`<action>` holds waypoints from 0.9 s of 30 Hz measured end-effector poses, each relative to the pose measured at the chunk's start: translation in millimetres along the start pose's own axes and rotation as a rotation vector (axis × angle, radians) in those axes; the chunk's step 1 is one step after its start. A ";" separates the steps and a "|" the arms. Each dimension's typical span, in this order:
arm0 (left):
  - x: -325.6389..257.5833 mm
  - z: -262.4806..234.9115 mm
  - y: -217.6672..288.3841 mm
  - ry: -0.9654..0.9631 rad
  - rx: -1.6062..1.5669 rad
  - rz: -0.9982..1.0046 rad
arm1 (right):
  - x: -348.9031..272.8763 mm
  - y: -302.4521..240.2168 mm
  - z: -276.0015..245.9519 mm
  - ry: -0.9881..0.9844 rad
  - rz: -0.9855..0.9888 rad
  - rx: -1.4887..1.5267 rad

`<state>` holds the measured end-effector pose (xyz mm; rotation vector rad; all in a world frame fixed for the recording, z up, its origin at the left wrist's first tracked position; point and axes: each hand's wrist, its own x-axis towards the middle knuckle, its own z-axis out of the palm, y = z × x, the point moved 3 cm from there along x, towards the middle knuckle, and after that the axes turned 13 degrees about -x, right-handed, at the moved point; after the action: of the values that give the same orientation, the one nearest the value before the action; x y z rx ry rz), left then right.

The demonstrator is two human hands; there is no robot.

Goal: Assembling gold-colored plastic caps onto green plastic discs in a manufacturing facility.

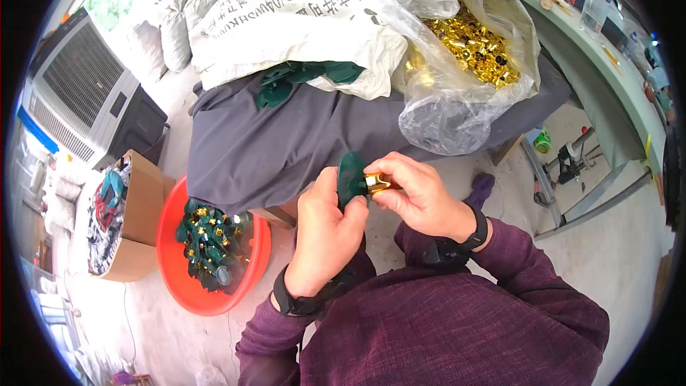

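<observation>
My left hand [330, 225] is closed on a dark green oval plastic piece [351, 177], held upright between thumb and fingers. My right hand [423, 196] pinches a shiny gold cap-like part [376, 183], its end against the right face of the green piece. Whether the two are joined I cannot tell. Both hands are over my lap, just in front of the grey-cloth-covered surface [286, 139]. On that cloth, more green pieces [304, 78] spill from a white woven sack [300, 18]. Beside it, a clear plastic bag [446, 111] holds many gold parts [477, 46].
An orange-red basin [207, 304] on the floor at left holds green pieces with gold parts [214, 243]. Beside it stands a cardboard box [136, 221] of cloth. A large air cooler [86, 93] is farther left. A long table [593, 50] curves along the right.
</observation>
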<state>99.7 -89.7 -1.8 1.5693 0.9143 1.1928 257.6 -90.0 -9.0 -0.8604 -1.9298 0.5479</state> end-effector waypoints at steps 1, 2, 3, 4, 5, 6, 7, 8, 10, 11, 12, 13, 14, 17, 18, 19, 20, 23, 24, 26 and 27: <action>-2.2 1.8 -0.4 -0.006 -0.004 0.002 | 1.5 -3.5 -0.6 0.024 -0.047 -0.166; -5.8 6.0 9.0 -0.009 0.175 0.139 | 0.5 -7.5 -0.5 0.044 -0.092 -0.331; -9.7 9.8 15.5 -0.009 0.354 0.277 | -0.8 -9.4 0.8 0.042 -0.088 -0.332; -13.2 10.4 14.7 0.002 0.373 0.282 | -1.8 -9.6 3.5 0.026 -0.036 -0.292; -20.4 10.5 14.4 0.028 0.388 0.279 | 1.6 -11.5 9.7 -0.001 -0.007 -0.239; -28.0 7.2 14.1 0.058 0.498 0.290 | 6.4 -12.5 22.9 -0.035 0.126 -0.011; -32.5 5.3 12.6 0.095 0.616 0.287 | 5.4 -13.7 25.6 -0.049 0.203 -0.028; -34.1 7.4 8.0 0.076 0.802 0.398 | 4.2 -11.7 29.6 -0.048 0.280 -0.023; -30.7 7.7 -10.5 0.085 0.719 0.368 | -6.0 8.9 37.3 -0.013 0.391 0.150; -26.4 9.3 -14.4 0.112 0.562 0.427 | -10.3 10.1 34.5 0.038 0.508 0.271; -25.3 8.1 -7.4 0.117 0.527 0.453 | -14.3 13.2 33.0 0.031 0.492 0.366; -32.1 2.5 5.4 0.124 0.490 0.478 | -14.7 9.5 34.7 0.018 0.486 0.459; -37.2 -13.0 0.4 0.176 0.417 0.358 | -9.4 5.2 41.8 -0.038 0.478 0.480; -43.6 -76.1 -6.3 0.470 0.265 0.357 | -0.2 2.1 44.3 -0.311 0.295 0.567; -47.5 -114.4 -10.7 0.611 0.426 0.277 | 3.6 3.8 41.8 -0.326 0.290 0.516; -49.9 -151.8 -26.4 0.685 0.197 0.155 | 4.6 7.4 37.0 -0.328 0.294 0.460; -47.2 -180.1 -8.9 0.738 0.316 -0.005 | 5.5 14.4 27.7 -0.263 0.324 0.419; -43.7 -240.4 7.1 0.779 1.179 -0.196 | 4.1 22.1 1.8 -0.130 0.353 0.247; -33.3 -241.4 6.0 0.783 1.280 -0.032 | 4.4 20.6 -9.3 -0.100 0.308 0.173; -4.4 -226.1 12.2 0.768 1.360 0.165 | 9.5 11.7 -24.1 -0.034 0.209 0.025; 15.5 -206.9 19.7 0.633 1.216 0.237 | 9.8 10.6 -36.2 0.003 0.236 -0.004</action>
<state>-96.2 -32.7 40.8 2.2860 2.1928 1.4100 289.8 -74.7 6.6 -1.0987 -1.8388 0.6812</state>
